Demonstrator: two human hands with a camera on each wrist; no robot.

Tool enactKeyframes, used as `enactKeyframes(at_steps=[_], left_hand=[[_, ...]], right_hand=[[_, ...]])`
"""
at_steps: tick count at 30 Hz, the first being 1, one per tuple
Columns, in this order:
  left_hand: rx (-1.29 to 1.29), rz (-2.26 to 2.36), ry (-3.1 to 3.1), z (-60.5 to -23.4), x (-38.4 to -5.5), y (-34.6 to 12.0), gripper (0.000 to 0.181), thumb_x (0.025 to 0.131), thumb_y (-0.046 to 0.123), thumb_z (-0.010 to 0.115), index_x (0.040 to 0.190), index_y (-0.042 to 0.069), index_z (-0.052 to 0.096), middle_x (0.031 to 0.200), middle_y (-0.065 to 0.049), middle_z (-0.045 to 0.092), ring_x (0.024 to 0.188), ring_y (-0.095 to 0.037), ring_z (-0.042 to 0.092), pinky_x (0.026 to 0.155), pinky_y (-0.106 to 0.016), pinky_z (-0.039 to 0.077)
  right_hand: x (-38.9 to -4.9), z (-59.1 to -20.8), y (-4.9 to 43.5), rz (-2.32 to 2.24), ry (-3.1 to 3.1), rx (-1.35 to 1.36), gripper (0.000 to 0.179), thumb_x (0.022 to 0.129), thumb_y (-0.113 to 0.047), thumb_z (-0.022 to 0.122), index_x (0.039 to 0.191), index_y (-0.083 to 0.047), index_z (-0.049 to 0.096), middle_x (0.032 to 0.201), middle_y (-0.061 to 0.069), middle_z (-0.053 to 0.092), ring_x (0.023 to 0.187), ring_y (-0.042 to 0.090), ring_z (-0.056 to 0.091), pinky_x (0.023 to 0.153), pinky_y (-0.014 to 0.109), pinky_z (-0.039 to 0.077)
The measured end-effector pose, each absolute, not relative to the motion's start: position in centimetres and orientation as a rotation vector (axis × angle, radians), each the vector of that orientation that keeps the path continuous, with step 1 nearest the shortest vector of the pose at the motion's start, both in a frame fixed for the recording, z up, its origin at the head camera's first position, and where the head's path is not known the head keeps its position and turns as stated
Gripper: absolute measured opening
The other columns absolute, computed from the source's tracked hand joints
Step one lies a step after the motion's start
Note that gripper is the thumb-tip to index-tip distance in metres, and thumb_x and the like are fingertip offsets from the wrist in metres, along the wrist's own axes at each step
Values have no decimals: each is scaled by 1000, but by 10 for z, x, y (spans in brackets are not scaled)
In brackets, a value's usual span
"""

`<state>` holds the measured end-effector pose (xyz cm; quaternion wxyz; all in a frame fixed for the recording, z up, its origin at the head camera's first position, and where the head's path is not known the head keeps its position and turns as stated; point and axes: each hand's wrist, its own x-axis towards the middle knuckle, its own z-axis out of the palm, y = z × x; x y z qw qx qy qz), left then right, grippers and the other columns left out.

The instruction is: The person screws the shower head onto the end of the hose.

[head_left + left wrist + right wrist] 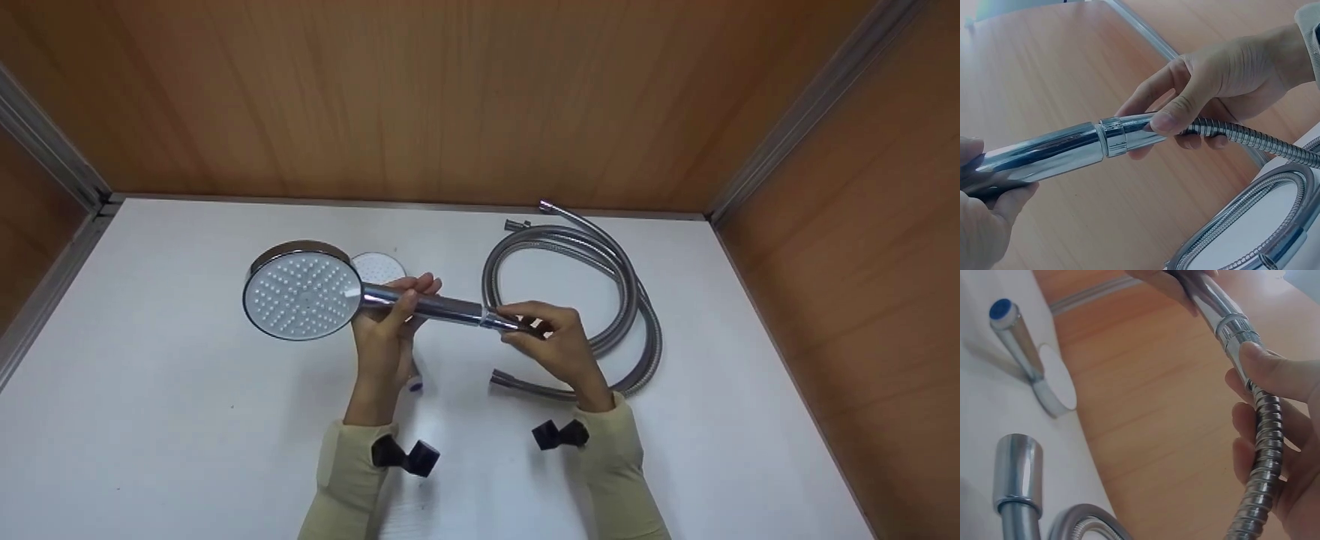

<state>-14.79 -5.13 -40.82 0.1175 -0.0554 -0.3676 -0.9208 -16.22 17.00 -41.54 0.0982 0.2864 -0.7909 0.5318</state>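
Note:
A chrome hand shower (304, 296) with a round, nubbed spray face is held above the table, its face toward the head camera. My left hand (385, 341) grips its handle (1044, 157), thumb on top. The thumb and fingers of my right hand (561, 341) pinch the chrome end nut (1143, 129) of a ribbed metal shower hose (1258, 143). That nut sits in line with the handle's end, with a narrow pale ring showing at the joint. In the right wrist view, the hose (1266, 444) curves down past the right fingers.
Behind my left hand lies a second, smaller hand shower (379, 266), partly hidden, its handle end (1002, 309) blue. Coiled grey and metal hoses (626, 292) lie to the right, with one hose end (506, 379) pointing left. Wooden panels (450, 97) border the white table (187, 435).

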Motion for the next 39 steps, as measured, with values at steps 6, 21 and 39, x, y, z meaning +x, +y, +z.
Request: enactKeyframes(at_steps=[6,21,39], left_hand=[[-171,-2703,-1072,-408,-149,-53,15,87,-3,64,100,1,58,94,-10,71,93,-24,71,98,-45,50],[-116,-2715,-1081,-422,-153,-56,13,86,-5,63,98,1,60,93,-10,72,92,-24,72,98,-44,52],[4,-2718,-1132,-435,-165,-53,15,88,-7,58,101,-1,55,94,-10,70,92,-23,71,97,-40,54]], right_hand=[[-163,-414,168,1590,-2384,803,30,76,-6,77,105,-2,69,96,12,72,74,6,61,55,17,51],[-170,-435,162,1647,-2371,784,26,76,-1,76,99,-1,66,97,14,69,77,5,59,58,15,48],[-163,-419,154,1666,-2338,773,22,76,12,70,97,9,63,92,24,66,75,4,53,55,12,43]])
